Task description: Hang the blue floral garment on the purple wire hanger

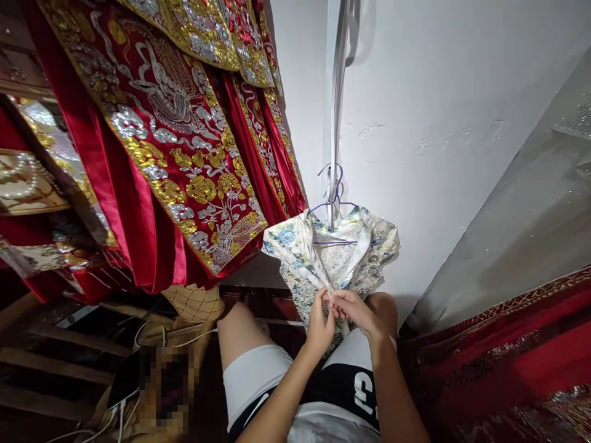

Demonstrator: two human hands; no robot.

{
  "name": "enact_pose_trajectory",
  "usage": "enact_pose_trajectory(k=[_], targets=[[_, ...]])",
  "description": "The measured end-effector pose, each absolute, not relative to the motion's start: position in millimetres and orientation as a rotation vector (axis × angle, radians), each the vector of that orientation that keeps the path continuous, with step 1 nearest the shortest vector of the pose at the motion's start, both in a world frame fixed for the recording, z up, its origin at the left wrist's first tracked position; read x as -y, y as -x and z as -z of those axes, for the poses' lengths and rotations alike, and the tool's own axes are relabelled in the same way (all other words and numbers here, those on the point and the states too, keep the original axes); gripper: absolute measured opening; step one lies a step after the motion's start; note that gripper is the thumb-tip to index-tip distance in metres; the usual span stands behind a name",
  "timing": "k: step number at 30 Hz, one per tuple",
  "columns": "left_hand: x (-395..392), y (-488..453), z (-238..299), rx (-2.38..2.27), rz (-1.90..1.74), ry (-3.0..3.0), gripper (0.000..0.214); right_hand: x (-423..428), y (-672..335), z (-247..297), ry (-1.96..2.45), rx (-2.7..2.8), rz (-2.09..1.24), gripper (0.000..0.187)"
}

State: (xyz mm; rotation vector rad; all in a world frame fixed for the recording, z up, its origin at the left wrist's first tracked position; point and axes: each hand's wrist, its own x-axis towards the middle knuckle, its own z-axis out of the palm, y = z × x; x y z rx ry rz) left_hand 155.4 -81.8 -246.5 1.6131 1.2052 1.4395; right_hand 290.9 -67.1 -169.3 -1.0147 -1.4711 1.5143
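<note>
A white dress with a blue flower print (302,249) hangs on a purple wire hanger (333,200) against the white wall. Both my hands meet at the front of this dress, low on the garment, above my knees. My left hand (319,325) pinches the fabric with closed fingers. My right hand (353,309) is pressed against it, fingertips also pinched on the same spot of the dress front. What exactly sits between the fingertips is too small to make out.
Red robes with gold and silver embroidery (175,135) hang at the left. More red embroidered cloth (503,351) lies at the right. A grey plastic-covered surface (530,209) slopes along the right. Cables and a woven basket (194,301) sit on the floor at the left.
</note>
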Motion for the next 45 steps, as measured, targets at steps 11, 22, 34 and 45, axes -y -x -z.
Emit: enact_pose_trajectory(k=[11,22,34,45], targets=[[39,-187,227,-1.076,-1.48,-1.824,0.045,35,-286,210,1.198,0.982,-1.213,0.067],[47,-148,254,-1.283,-1.542,-1.535,0.038,-23,-265,234,1.618,1.133,-0.958,0.048],[60,-169,269,-1.264,-1.415,-1.632,0.043,32,-278,231,1.329,1.186,-1.121,0.034],[72,-145,249,-1.303,-1.394,-1.689,0.018,58,-272,171,1.089,1.19,-1.357,0.036]])
